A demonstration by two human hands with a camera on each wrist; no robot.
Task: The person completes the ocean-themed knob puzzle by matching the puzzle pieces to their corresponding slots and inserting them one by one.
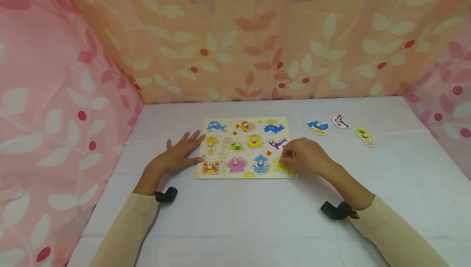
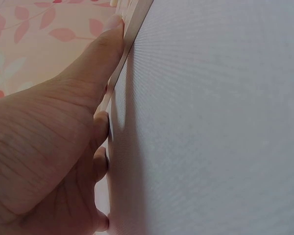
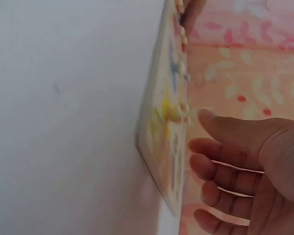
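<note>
A wooden peg puzzle board (image 1: 191, 178) with sea-animal pieces lies on the white table. My left hand (image 1: 180, 152) rests at its left edge with the fingers spread. In the left wrist view the thumb (image 2: 100, 54) touches the board's edge. My right hand (image 1: 307, 155) hovers over the lower right corner, beside the yellow starfish piece (image 1: 279, 165). In the right wrist view its thumb and loosely bent fingers (image 3: 230, 152) stand apart from the starfish's knob (image 3: 185, 119), holding nothing. Crab (image 1: 211, 168), pink shell (image 1: 236, 164) and blue squid (image 1: 261, 164) pieces sit in the bottom row.
Loose knobbed pieces lie right of the board: a blue whale (image 1: 318, 126), a purple-and-white sea animal (image 1: 340, 121) and a green-yellow turtle (image 1: 364, 136). Floral cloth (image 1: 257, 34) hangs behind and at both sides. Each wrist wears a black camera mount (image 1: 166, 195).
</note>
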